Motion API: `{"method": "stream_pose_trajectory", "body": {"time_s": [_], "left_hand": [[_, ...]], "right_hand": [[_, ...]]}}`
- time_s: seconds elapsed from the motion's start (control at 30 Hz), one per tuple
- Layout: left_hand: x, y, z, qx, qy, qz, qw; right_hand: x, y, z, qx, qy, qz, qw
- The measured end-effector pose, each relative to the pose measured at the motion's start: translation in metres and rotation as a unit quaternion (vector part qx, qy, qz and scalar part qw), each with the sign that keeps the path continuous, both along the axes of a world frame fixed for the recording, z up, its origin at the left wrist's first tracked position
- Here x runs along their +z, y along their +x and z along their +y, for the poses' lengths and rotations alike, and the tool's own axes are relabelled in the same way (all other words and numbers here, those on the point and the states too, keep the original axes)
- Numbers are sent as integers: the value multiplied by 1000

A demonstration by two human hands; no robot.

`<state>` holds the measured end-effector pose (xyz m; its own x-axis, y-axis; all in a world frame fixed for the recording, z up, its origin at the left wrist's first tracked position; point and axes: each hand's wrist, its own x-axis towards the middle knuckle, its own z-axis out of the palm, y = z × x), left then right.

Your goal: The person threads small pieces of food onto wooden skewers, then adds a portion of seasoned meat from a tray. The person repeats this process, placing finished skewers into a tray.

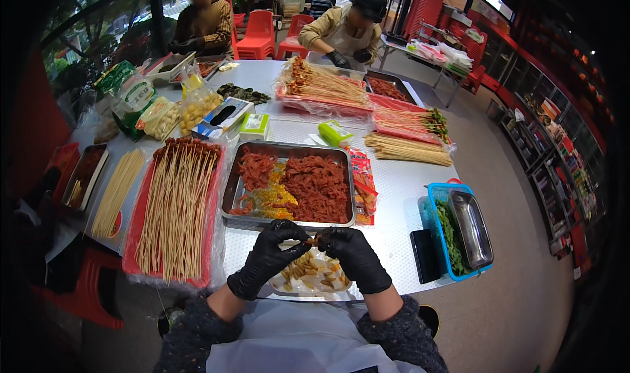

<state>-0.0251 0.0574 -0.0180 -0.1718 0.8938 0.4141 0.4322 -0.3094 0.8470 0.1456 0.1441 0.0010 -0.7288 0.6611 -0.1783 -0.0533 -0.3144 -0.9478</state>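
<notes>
My left hand and my right hand, both in black gloves, meet above the near edge of the table. Their fingertips pinch a small brownish morsel of food, partly hidden by the fingers. Below them lies a shallow tray holding pale yellow-green pickled peppers and orange bits. Just beyond my hands is a steel tray of red marinated meat strips, with orange oil on its bare part. To the left, a red tray holds many wooden skewers with meat at their far ends.
Bare skewers lie farther left. At right are a phone and a blue basket with greens and a steel pan. Skewer piles, tissue packs and food bags stand beyond. Two people work across the table.
</notes>
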Motion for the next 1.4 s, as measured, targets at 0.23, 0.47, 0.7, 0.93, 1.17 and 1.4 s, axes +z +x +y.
{"method": "stream_pose_trajectory", "body": {"time_s": [0.23,0.47,0.7,0.93,1.17,1.4], "left_hand": [[11,-8,-1,48,108,270,956],[19,-9,-2,31,191,431,881],[13,-7,-13,2,179,478,860],[-9,-10,-36,61,182,437,879],[-3,0,-38,-4,180,449,875],[-1,-2,-37,-17,184,470,863]], "right_hand": [[7,4,9,99,86,-81,988],[3,2,17,160,39,-19,986],[-20,2,24,266,24,-102,958],[-17,5,11,188,15,-109,976],[-22,5,6,183,1,-68,981],[-21,6,-5,124,18,-16,992]]}}
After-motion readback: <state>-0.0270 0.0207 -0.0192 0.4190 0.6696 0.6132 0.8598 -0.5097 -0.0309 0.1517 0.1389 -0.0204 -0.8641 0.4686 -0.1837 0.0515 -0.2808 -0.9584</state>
